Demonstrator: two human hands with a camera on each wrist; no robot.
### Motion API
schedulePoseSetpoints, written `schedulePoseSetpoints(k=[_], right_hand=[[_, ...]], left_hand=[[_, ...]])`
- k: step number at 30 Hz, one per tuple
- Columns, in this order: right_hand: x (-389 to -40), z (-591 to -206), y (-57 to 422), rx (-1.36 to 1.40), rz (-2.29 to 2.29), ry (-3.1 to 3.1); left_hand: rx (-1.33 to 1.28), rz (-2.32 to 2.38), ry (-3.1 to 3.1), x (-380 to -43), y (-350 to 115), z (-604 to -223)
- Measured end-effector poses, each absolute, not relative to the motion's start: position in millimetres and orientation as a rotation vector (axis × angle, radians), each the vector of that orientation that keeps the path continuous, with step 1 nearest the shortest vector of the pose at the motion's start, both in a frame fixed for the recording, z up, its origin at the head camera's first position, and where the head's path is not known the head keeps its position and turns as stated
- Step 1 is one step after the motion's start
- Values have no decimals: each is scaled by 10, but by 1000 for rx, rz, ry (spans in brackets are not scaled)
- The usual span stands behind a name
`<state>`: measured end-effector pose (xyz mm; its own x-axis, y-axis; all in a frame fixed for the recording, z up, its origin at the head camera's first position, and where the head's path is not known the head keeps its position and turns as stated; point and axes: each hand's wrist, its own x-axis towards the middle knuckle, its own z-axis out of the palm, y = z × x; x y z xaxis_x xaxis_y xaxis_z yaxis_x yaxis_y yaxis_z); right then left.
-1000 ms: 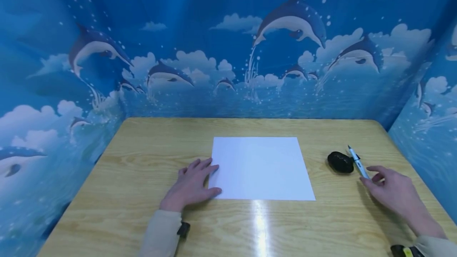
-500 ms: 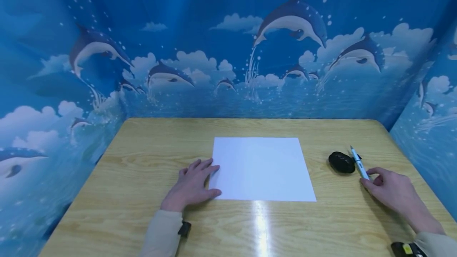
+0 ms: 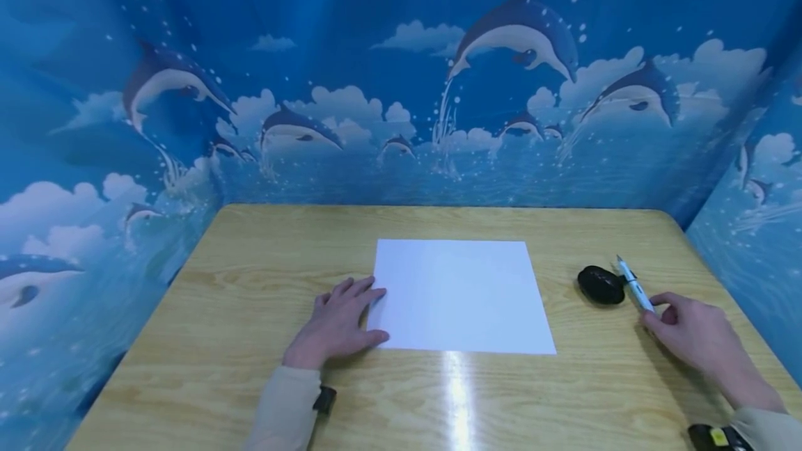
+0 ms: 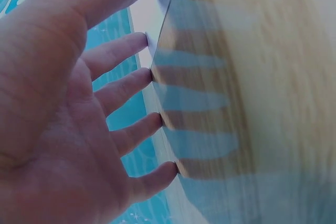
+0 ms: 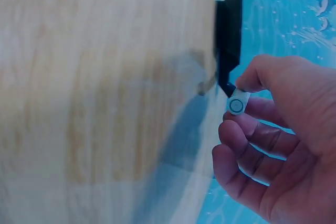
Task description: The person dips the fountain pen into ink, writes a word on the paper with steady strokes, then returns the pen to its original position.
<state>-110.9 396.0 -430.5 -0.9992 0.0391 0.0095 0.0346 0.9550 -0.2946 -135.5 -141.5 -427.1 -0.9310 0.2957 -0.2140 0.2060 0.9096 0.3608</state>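
Pinched narrow, the right hand [image 3: 695, 334] grips the near end of a slim pale-blue pen [image 3: 635, 287] between thumb and fingertips; its barrel extends from the grip toward the far side of the light wood-grain table [image 3: 219, 346]. Just left of it I see a glossy black rounded object [image 3: 600, 285]; whether the 2 touch, I can't tell. Farther left, the left hand [image 3: 335, 327], fingers spread, touches the left edge of a white rectangular paper sheet [image 3: 465, 298].
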Motion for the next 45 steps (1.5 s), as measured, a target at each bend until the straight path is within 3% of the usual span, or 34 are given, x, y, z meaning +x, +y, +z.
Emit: schedulePoseSetpoints(k=[18, 45], right_hand=[[-917, -4100, 3861, 82, 326, -2889], [-972, -4074, 3718, -50, 568, -2844]], left_hand=[[383, 512, 2803, -1343, -1435, -4259], [384, 554, 2798, -1329, -1440, -4269]])
